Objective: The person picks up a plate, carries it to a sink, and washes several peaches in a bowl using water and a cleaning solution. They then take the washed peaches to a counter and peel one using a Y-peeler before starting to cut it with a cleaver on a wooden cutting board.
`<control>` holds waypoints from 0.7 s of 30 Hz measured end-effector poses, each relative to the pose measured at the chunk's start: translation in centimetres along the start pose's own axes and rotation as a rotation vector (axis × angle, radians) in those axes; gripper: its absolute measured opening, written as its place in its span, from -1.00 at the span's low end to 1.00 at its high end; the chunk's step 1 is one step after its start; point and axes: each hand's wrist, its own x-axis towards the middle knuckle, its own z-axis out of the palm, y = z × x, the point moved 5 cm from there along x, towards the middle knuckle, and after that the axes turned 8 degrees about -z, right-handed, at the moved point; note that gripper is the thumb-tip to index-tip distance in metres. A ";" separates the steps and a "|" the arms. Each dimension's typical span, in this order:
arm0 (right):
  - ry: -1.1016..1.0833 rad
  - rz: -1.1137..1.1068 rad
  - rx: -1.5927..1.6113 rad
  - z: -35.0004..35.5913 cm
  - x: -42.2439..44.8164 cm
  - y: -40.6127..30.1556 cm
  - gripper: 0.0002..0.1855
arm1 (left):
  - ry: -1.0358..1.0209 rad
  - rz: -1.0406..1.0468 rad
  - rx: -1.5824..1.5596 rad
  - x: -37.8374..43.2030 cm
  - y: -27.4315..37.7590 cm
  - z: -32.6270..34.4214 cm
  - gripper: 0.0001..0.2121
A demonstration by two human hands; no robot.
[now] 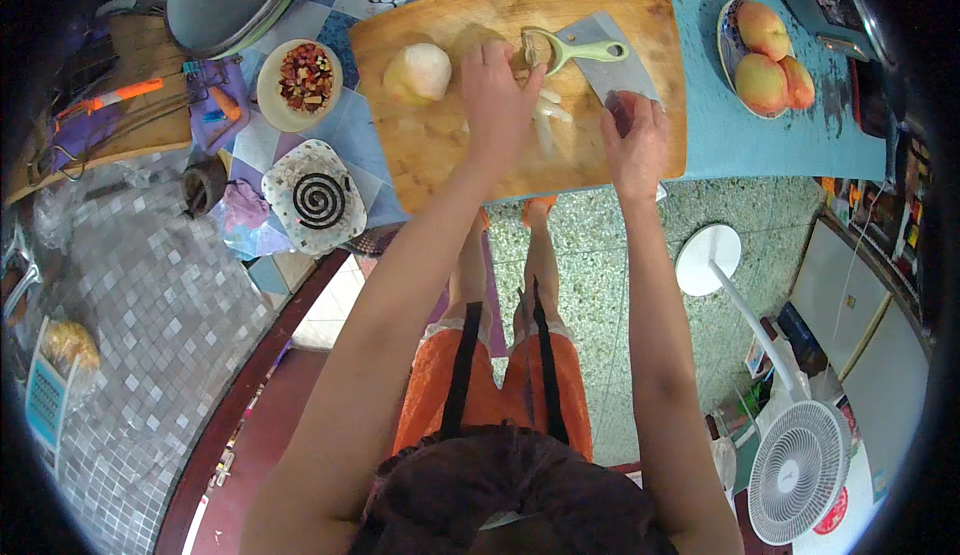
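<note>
A pale, peeled-looking round fruit or vegetable (418, 73) sits on the wooden cutting board (427, 157). Beside it, my left hand (499, 101) rests palm down with bent fingers; what lies beneath them is hidden. Its thumb is close to the blade of a light green peeler (581, 51). The peeler lies across the metal blade of a cleaver (611, 67). My right hand (639, 139) is closed around a dark part at the cleaver's near end, apparently its handle. Thin whitish pieces (551, 109) lie between my hands.
Peaches (761, 82) fill a patterned dish at right. To the left are a bowl of dried reddish pieces (306, 76), a mosquito coil (320, 201) on a speckled tray and a large lidded pan (232, 0). A standing fan (799, 472) is at lower right.
</note>
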 end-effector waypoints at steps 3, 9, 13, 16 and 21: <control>-0.010 0.010 0.013 -0.1 -0.1 0.2 -0.71 | -0.053 -0.067 -0.028 1.4 -1.0 1.6 -0.81; -0.038 0.021 -0.098 -1.9 -1.9 1.0 -0.60 | -0.138 -0.311 -0.327 1.3 -2.4 0.5 -0.88; -0.163 0.162 -0.059 -2.3 -3.3 3.2 -0.55 | 0.093 0.095 0.117 0.4 -0.7 -1.0 -0.84; -0.237 0.156 -0.068 -2.4 -3.1 4.1 -0.51 | 0.008 0.417 0.167 -0.9 2.1 0.3 -0.79; -0.149 0.080 -0.106 -4.9 -2.7 3.1 -0.52 | -0.040 0.271 0.089 0.8 1.6 2.0 -0.77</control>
